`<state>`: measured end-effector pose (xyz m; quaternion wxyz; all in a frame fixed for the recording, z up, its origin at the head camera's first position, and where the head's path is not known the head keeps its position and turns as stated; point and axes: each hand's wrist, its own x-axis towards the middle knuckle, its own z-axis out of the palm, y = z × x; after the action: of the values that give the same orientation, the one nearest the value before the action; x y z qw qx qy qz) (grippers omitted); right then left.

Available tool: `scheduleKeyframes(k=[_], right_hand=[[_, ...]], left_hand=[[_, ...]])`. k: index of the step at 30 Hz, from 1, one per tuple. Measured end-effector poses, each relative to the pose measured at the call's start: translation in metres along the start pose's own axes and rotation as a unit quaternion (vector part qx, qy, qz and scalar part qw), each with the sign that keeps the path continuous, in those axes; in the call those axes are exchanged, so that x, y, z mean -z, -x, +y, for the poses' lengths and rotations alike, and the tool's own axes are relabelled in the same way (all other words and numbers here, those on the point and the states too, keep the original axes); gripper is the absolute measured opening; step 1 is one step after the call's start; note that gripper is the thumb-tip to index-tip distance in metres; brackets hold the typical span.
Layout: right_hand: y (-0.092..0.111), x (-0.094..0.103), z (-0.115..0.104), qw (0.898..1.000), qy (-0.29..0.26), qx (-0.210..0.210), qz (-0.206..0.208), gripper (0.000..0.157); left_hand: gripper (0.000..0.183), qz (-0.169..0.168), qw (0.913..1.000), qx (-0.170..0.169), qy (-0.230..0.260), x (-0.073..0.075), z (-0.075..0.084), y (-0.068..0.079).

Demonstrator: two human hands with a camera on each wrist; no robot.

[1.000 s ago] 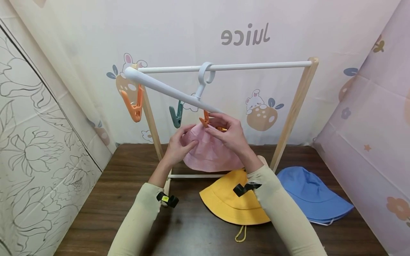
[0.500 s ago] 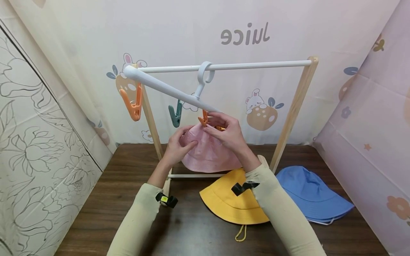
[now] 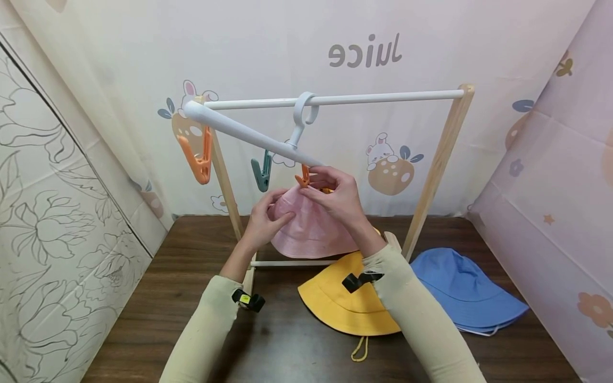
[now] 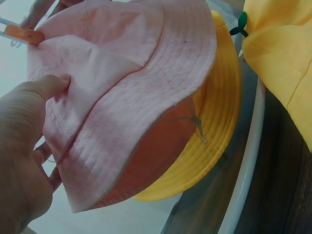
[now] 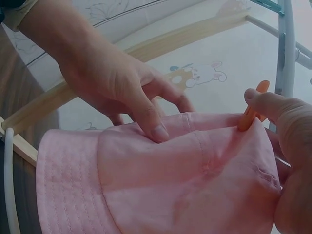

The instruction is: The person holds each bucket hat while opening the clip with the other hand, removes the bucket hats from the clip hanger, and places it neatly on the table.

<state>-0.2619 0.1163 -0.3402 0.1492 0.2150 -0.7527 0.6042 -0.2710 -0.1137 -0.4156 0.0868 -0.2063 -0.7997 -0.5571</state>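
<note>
A pink bucket hat (image 3: 316, 229) hangs by its crown from an orange clip (image 3: 303, 177) under the white hanger (image 3: 254, 137). My left hand (image 3: 265, 217) pinches the hat's left side, thumb on the outer cloth, as the left wrist view shows. My right hand (image 3: 341, 197) holds the top of the crown, its thumb beside the clip and its other fingers behind the cloth, partly hidden. Behind the pink hat is a yellow hat (image 4: 219, 122), mostly covered; how it is held up is hidden.
The hanger hooks over a rack's white rail (image 3: 383, 98). Farther left on it hang a green clip (image 3: 262, 173) and another orange clip (image 3: 198, 159). A yellow hat (image 3: 347, 295) and blue hats (image 3: 462, 290) lie on the dark wooden table (image 3: 158, 308).
My right hand, the pink hat and its clip have drifted very slightly left. My hold on the hat looks the same.
</note>
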Motion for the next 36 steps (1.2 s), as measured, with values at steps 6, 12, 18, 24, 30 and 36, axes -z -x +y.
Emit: scheduleKeyframes(k=[6,12,18,24,30,36], right_hand=[[0.0,-0.006,0.0,1.0,0.006,0.015,0.022,0.047],[0.001,-0.01,0.0,0.999,0.009,0.023,0.032,0.045],[0.001,-0.013,0.0,0.999,0.005,0.024,0.038,0.042],[0.002,-0.015,0.0,0.999,0.0,0.023,0.044,0.042],[0.001,-0.018,0.001,0.998,-0.012,0.031,0.055,0.043],[0.003,-0.022,0.003,0.997,-0.013,0.038,0.072,0.043]], left_hand=[[0.063,0.006,0.9999,0.004,0.013,0.0,-0.002,0.003],[0.061,0.015,0.9996,-0.007,0.024,0.001,-0.004,0.006],[0.059,0.016,0.9996,-0.003,0.022,0.001,-0.005,0.008],[0.057,0.017,0.9997,-0.004,0.017,0.001,-0.005,0.008],[0.056,0.02,0.9995,-0.017,0.018,0.0,-0.007,0.007],[0.054,0.022,0.9992,-0.024,0.023,-0.002,-0.009,0.006]])
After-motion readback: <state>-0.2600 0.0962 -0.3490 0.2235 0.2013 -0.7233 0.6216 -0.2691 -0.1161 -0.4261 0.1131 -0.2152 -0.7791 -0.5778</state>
